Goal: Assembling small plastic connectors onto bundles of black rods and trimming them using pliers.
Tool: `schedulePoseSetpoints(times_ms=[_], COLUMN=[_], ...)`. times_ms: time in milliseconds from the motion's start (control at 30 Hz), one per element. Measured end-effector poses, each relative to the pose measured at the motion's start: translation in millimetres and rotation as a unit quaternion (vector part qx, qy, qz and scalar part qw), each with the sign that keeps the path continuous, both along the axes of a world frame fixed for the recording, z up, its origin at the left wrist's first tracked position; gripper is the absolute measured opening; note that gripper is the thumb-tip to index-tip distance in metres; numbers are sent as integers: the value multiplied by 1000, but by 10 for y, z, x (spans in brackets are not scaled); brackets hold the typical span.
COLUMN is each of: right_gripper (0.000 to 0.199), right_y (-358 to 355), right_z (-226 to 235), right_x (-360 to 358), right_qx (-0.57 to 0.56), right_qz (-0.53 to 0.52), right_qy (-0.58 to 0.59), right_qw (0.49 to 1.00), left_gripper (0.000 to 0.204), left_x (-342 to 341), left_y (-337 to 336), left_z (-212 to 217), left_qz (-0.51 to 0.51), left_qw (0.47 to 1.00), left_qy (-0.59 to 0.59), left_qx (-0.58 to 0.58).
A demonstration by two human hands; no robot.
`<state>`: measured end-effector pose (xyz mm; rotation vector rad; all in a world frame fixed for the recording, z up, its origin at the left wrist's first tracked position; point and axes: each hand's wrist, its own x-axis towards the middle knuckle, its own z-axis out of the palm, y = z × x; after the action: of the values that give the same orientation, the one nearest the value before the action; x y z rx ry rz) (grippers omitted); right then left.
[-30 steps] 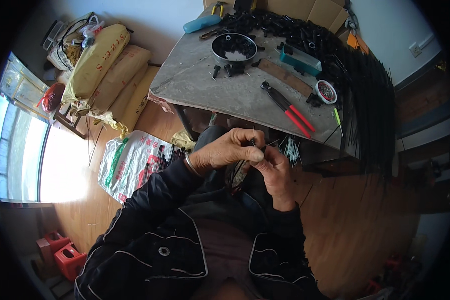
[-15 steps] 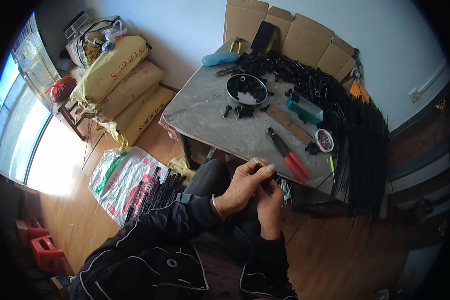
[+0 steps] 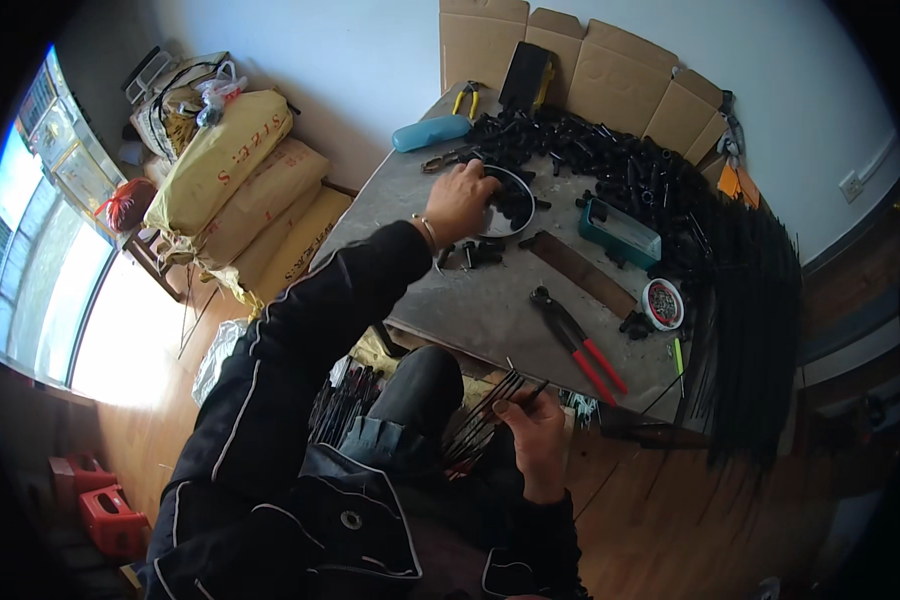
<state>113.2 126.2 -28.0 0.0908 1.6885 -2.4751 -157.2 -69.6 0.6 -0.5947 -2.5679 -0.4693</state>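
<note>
My left hand [image 3: 458, 205] reaches over the near-left rim of a round metal bowl [image 3: 533, 212]. Its fingers are bent down at small black plastic fittings [image 3: 513, 205] inside; whatever lies between the fingertips is hidden. Low down, just off the table's front edge, my right hand [image 3: 538, 448] is closed, thumb against fingers, on a thin black rod [image 3: 538, 388] whose end pokes out above. Several more thin dark rods [image 3: 475, 425] lie slanted beside that hand, by my knee; whether it grips any of them I cannot tell.
Red-handled cutters [image 3: 578, 345], a flat bar [image 3: 580, 272], a teal box [image 3: 620, 235] and a small tub of metal bits [image 3: 663, 303] lie on the table [image 3: 450, 310]. Black fittings [image 3: 610, 160] heap at the back; long black rods [image 3: 755, 330] hang over the right edge. Sacks [image 3: 225, 160] stand left.
My hands were together in front of the table on a small dark piece. The left hand has moved up and away to the bowl; the right stays low, slightly lower.
</note>
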Motion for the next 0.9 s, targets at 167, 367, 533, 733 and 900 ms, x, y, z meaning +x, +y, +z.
schedulePoseSetpoints(times_ms=[167, 367, 533, 733, 900], right_gripper=[6, 6, 6, 7, 7], right_y=[58, 52, 7, -55, -47], right_z=[-34, -65, -51, 23, 21], right_x=[-93, -158, -82, 111, 148], right_qx=[-20, -14, -21, -6, 10], right_qz=[22, 52, 66, 72, 62], right_qy=[-14, -24, -9, -4, -2], right_qw=[999, 998, 998, 997, 998], left_gripper=[22, 15, 19, 20, 20], left_x=[-267, -268, -196, -86, 320], left_y=[9, 13, 48, 36, 170], left_z=[-60, -11, 72, 240, 503], left_qz=[-18, -57, -63, -67, -134], left_qw=[995, 996, 991, 994, 922], left_qy=[27, -1, 1, -39, -295], left_qx=[-89, -72, -120, -82, 212])
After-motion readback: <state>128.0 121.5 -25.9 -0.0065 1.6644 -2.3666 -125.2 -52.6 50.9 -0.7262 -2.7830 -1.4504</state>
